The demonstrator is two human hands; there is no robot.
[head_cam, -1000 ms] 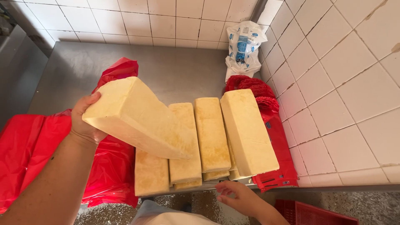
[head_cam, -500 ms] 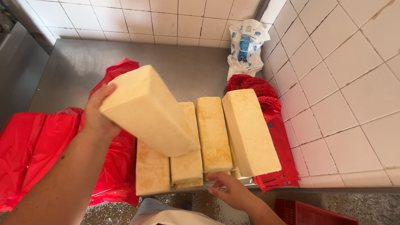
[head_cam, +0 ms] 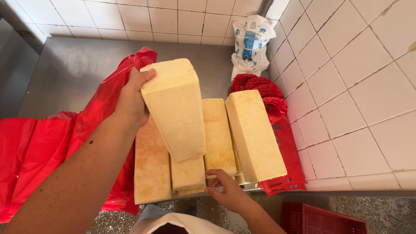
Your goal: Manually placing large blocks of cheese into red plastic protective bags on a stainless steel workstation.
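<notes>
Lifted block (head_cam: pixel 175 108), pale yellow, held tilted above the row, far end raised. Left hand (head_cam: pixel 130 102) grips its far left edge, fingers wrapped over the top corner. Under it, more blocks (head_cam: pixel 219 134) lie side by side on the steel table (head_cam: pixel 73 69), long ends toward the near edge. Right hand (head_cam: pixel 227 190) at the near edge, fingers curled against a middle block's end. Red sheet (head_cam: pixel 39 147) to the left; red crate (head_cam: pixel 281 130) right, against the tiled wall (head_cam: pixel 355 86). White bag (head_cam: pixel 251 43) far right corner.
</notes>
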